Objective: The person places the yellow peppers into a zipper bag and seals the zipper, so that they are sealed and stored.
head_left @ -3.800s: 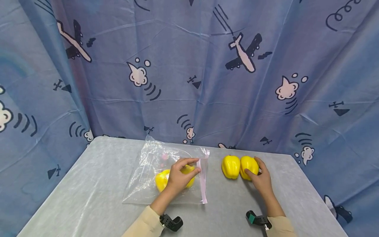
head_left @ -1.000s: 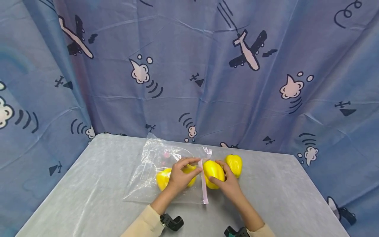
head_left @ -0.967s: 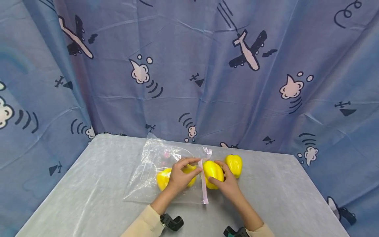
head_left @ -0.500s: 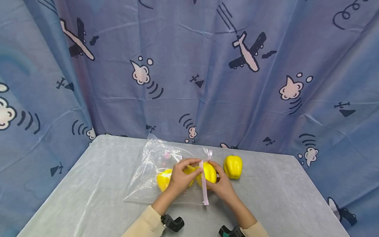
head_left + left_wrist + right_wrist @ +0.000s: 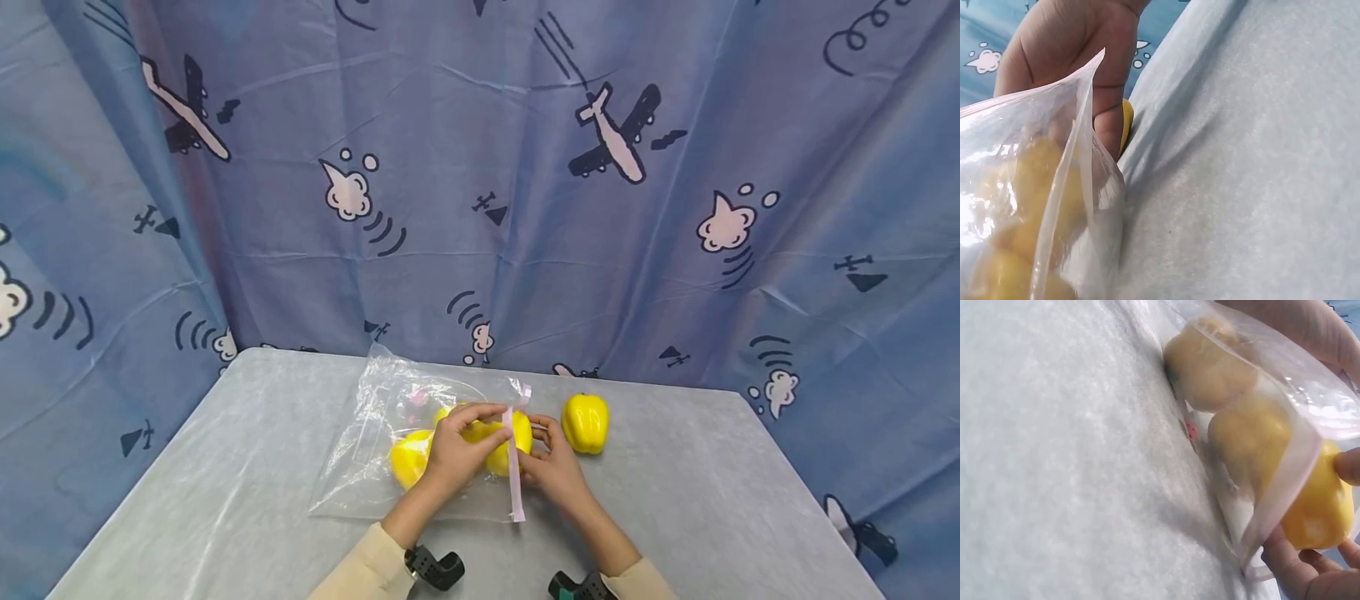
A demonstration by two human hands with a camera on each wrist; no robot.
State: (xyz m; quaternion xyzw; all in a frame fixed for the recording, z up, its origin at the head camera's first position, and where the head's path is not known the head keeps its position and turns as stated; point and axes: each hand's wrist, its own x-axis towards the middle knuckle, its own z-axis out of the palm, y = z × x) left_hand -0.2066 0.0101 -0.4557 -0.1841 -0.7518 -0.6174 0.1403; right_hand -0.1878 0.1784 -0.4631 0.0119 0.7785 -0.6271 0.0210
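A clear zip-top plastic bag with a pink closure strip lies flat on the table, its mouth facing right. Inside are yellow bell peppers, partly hidden by my left hand, which pinches the upper layer at the bag's mouth. My right hand grips another yellow bell pepper by its near end; its front part is inside the mouth. The right wrist view shows fingers and thumb on either side of this pepper, and a pepper deeper in the bag.
One more yellow bell pepper stands on the table just right of my right hand. The grey-white cloth-covered table ends at the back against a blue curtain printed with airplanes.
My right hand has taken the rightmost of the two outside peppers and moved left with it, into the bag's mouth. The left hand stays at the bag's edge.
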